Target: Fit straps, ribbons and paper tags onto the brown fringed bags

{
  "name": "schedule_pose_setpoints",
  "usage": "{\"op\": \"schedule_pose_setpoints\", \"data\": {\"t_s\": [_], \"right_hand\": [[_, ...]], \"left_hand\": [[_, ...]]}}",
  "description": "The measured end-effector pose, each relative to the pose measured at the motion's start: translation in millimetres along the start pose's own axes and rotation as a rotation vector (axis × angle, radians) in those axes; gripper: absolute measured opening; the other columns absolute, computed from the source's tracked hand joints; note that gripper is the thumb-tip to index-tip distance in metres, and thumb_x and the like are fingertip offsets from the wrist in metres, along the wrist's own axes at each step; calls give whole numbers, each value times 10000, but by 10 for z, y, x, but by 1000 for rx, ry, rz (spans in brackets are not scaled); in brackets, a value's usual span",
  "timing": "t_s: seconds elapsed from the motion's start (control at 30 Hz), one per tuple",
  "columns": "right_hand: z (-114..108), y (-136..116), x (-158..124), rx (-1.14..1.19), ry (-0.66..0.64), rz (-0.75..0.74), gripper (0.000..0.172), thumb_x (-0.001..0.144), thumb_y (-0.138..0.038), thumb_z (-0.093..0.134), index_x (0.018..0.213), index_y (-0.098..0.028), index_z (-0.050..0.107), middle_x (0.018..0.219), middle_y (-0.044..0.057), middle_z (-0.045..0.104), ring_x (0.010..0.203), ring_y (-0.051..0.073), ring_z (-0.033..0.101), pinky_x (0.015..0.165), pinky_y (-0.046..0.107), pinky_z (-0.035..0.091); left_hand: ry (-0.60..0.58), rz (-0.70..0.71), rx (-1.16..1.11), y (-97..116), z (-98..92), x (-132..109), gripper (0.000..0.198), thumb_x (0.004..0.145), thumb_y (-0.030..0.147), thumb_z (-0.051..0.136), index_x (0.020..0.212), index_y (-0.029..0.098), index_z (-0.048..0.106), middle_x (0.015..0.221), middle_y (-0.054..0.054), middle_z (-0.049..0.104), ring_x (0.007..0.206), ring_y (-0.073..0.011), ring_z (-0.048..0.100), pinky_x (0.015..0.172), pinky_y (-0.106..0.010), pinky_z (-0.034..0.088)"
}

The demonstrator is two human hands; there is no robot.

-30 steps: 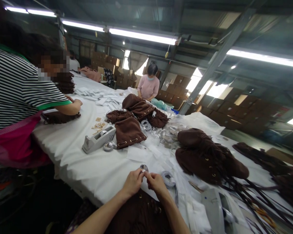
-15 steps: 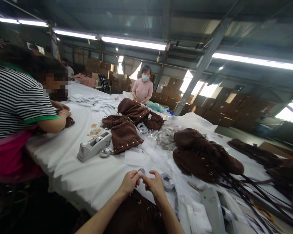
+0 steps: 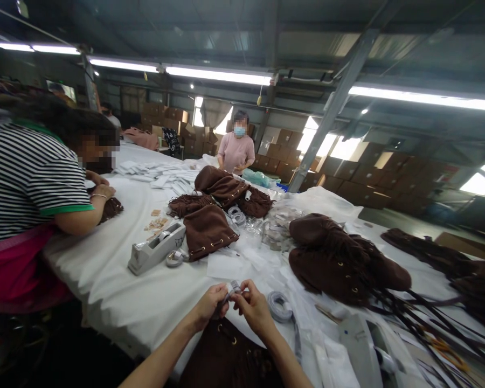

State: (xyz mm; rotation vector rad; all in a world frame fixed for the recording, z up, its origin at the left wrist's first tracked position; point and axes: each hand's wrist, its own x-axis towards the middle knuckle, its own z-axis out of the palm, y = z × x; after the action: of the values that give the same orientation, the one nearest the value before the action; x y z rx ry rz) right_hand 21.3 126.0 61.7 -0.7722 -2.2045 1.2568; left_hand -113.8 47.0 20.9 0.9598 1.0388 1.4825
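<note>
Above a dark brown bag (image 3: 226, 358) with gold eyelets, both hands meet at a small grey-white printed strip (image 3: 233, 288). My left hand (image 3: 213, 303) is closed on the strip's left side. My right hand (image 3: 250, 306) pinches its right side, with thumb and forefinger together. The brown bag lies at the table's near edge, partly under my forearms. Just right of my right hand sits a roll of grey ribbon (image 3: 279, 306), its tail running down toward me.
A tape dispenser (image 3: 156, 250) and brown bag (image 3: 210, 230) stand ahead; another dispenser (image 3: 358, 345) is near right. More fringed bags (image 3: 331, 264) and straps lie right. A person in stripes (image 3: 36, 172) leans over the table at left; another person (image 3: 236, 148) stands across it.
My hands have shifted slightly, and more of the strip shows bunched between them. More of the brown bag is visible below. The person across the table has moved their hands apart.
</note>
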Motion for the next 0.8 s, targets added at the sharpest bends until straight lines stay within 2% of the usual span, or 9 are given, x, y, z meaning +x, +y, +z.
{"op": "schedule_pose_setpoints", "data": {"t_s": [0.07, 0.2, 0.33, 0.47, 0.57, 0.63, 0.7, 0.77, 0.8], "right_hand": [[-98, -15, -2, -152, -75, -79, 146, 860, -316, 481, 951, -212, 432, 626, -29, 628, 494, 121, 559, 505, 204, 419], [-223, -90, 19, -652, -156, -399, 330, 888, -190, 428, 1217, -173, 440, 829, 57, 660, 726, 170, 624, 668, 256, 452], [-186, -183, 84, -1047, -189, -548, 218, 851, -84, 464, 1004, -174, 591, 755, 63, 633, 713, 185, 597, 670, 266, 425], [-162, -246, 135, -1020, -190, -460, 253, 862, -67, 466, 1036, -187, 604, 764, 59, 649, 720, 173, 603, 673, 246, 418], [-313, -306, 30, -875, -70, -357, 311, 902, -179, 462, 1202, -177, 545, 884, 75, 675, 795, 171, 621, 716, 243, 436], [-462, -364, -180, -678, 126, -246, 335, 911, -279, 461, 1218, -172, 545, 867, 57, 680, 762, 160, 623, 706, 239, 443], [-559, -404, -499, -496, 341, -78, 329, 909, -384, 451, 1093, -171, 621, 715, 25, 660, 638, 149, 603, 626, 233, 434], [-538, -388, -854, -411, 406, 108, 407, 907, -483, 413, 966, -163, 657, 548, 4, 597, 507, 150, 560, 525, 242, 402], [-480, -353, -1012, -392, 374, 178, 440, 893, -525, 421, 959, -159, 658, 507, 1, 580, 473, 158, 551, 494, 248, 392]], "left_hand": [[-20, -8, 31, 13, -4, 6, 475, 788, 641, 457, 824, 168, 493, 466, 32, 482, 363, -87, 380, 403, -221, 214], [-41, -34, 125, 74, -10, 3, 478, 800, 641, 438, 796, 167, 504, 504, -9, 561, 386, -112, 459, 413, -218, 271], [11, -34, 264, 107, -11, 0, 498, 814, 645, 412, 793, 162, 530, 545, -18, 583, 436, -129, 486, 453, -236, 317], [126, -23, 380, 59, 1, -22, 463, 839, 611, 395, 807, 170, 532, 581, 17, 526, 530, -129, 460, 523, -246, 330], [226, -8, 437, -4, 6, -62, 394, 782, 567, 525, 801, 174, 545, 650, 28, 501, 615, -137, 448, 582, -248, 338], [307, 10, 463, -47, 7, -86, 384, 724, 550, 603, 754, 170, 554, 657, 26, 494, 635, -143, 440, 599, -251, 333], [405, 32, 468, -83, 13, -85, 410, 699, 572, 616, 704, 168, 545, 628, 26, 478, 615, -144, 426, 586, -252, 322], [511, 56, 456, -91, 32, -38, 447, 693, 612, 604, 669, 173, 520, 589, 34, 438, 579, -133, 398, 559, -248, 306], [555, 67, 444, -75, 47, 6, 463, 699, 631, 587, 661, 178, 504, 574, 41, 415, 559, -126, 385, 545, -244, 301]]}}
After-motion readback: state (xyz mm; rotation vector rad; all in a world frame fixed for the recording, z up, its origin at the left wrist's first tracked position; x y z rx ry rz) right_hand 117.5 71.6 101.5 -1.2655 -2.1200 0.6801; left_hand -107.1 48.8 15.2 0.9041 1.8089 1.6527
